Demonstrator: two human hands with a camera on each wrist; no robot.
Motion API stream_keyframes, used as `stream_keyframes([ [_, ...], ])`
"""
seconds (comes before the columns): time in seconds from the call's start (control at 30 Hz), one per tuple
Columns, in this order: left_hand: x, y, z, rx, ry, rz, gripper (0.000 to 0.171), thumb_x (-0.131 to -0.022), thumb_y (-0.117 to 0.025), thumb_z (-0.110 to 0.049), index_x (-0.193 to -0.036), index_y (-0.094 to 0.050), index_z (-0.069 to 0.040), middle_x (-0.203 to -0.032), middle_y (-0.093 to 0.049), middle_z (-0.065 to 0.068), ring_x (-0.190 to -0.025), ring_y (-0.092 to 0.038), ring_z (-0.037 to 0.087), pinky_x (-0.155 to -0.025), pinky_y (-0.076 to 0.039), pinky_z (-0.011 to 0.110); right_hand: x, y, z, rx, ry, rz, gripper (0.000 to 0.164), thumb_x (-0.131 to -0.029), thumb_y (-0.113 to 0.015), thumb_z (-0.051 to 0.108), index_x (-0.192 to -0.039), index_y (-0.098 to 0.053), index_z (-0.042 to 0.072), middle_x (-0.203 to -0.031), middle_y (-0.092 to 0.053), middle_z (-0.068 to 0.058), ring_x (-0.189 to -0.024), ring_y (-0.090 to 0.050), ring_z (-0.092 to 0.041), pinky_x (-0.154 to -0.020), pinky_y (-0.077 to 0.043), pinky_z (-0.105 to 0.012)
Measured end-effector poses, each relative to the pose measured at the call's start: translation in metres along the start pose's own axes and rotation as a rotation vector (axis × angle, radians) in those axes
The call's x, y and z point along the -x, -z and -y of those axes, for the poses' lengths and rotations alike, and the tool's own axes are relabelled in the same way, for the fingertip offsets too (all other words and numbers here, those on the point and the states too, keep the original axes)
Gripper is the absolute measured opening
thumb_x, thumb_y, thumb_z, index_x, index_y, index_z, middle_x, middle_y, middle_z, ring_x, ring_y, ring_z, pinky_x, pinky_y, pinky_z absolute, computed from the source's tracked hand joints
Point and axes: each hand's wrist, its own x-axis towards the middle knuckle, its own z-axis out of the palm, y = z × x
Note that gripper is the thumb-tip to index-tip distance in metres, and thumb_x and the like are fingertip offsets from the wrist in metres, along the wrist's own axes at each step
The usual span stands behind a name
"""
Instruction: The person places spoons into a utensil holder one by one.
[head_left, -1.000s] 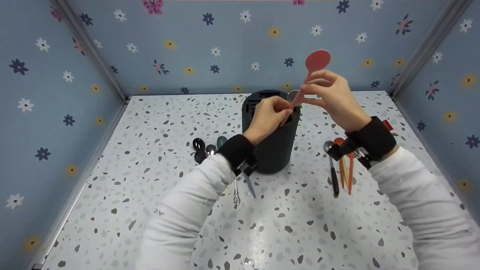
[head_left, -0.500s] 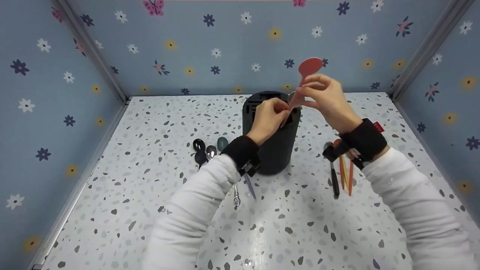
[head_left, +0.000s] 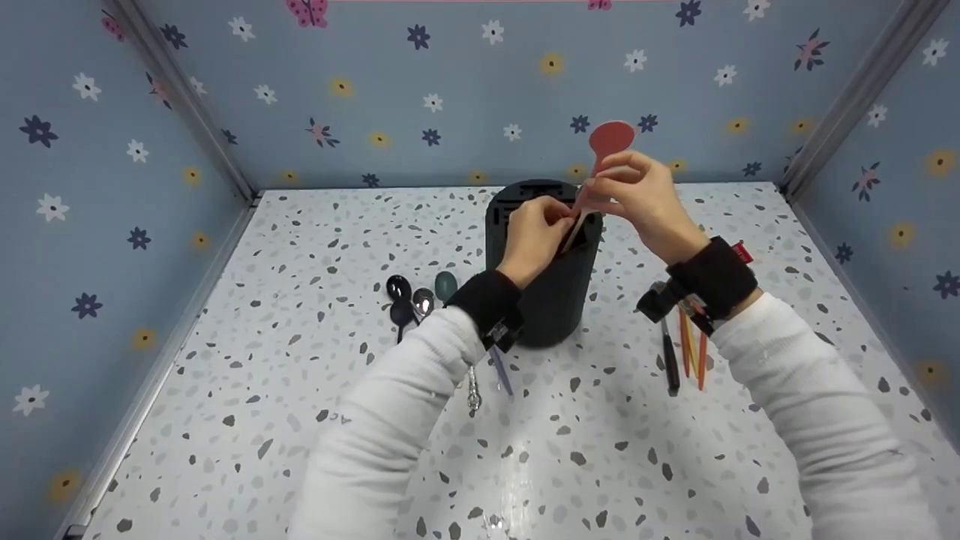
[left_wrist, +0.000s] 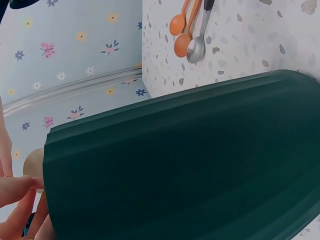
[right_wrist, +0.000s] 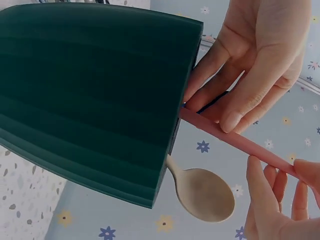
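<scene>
A pink spoon [head_left: 611, 138] with a round head stands slanted, its handle end in the opening of a dark green ribbed utensil holder [head_left: 551, 300]. My right hand [head_left: 643, 196] pinches its handle below the head between fingertips and thumb. Lower down, at the holder's rim, my left hand [head_left: 534, 236] pinches the same handle [right_wrist: 240, 142]. The right wrist view shows both hands on it, one beyond the other. A beige spoon [right_wrist: 206, 195] stands in the holder beside the pink one, bowl up. The handle's lower end is hidden inside the holder.
Left of the holder lie black spoons [head_left: 399, 288], a metal spoon [head_left: 424, 301] and a green spoon [head_left: 445, 286], partly under my left arm. To the right are orange spoons [left_wrist: 183, 45] and a black-handled metal spoon [left_wrist: 196, 49]. Flowered walls [head_left: 465, 90] enclose the speckled table [head_left: 315, 255].
The pink spoon has come down and a little left, with my right hand following it. My left hand has stayed almost in place at the rim.
</scene>
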Motion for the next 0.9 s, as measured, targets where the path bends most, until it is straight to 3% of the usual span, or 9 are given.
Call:
stream_keyframes([
  [0.2,-0.002,0.0,0.002,-0.001,0.012,-0.011,0.013,-0.089,-0.058,-0.007,-0.098,-0.065,-0.001,-0.091,-0.065,0.012,-0.081,-0.059,0.019,-0.066,-0.046,0.02,-0.003,-0.001,-0.005,0.007,0.007,0.004,0.021,-0.084,-0.06,-0.002,-0.102,-0.049,0.002,-0.089,-0.059,-0.009,-0.085,-0.061,-0.019,-0.087,-0.052,-0.031],
  [0.43,0.0,0.001,0.003,0.018,0.02,-0.008,0.014,-0.089,-0.057,-0.007,-0.1,-0.064,-0.001,-0.095,-0.064,0.012,-0.085,-0.059,0.019,-0.07,-0.047,0.02,-0.008,-0.001,-0.015,0.142,0.031,-0.005,0.018,-0.085,-0.059,0.0,-0.101,-0.05,0.003,-0.088,-0.06,-0.005,-0.084,-0.061,-0.015,-0.08,-0.054,-0.022],
  [0.9,0.005,0.003,0.001,0.028,-0.001,0.016,0.015,-0.089,-0.058,-0.008,-0.099,-0.065,-0.001,-0.095,-0.066,0.011,-0.085,-0.061,0.018,-0.07,-0.048,0.018,-0.012,0.001,-0.028,0.314,0.096,-0.073,0.016,-0.085,-0.058,-0.003,-0.101,-0.055,0.0,-0.085,-0.062,0.001,-0.078,-0.064,-0.01,-0.077,-0.055,-0.021],
])
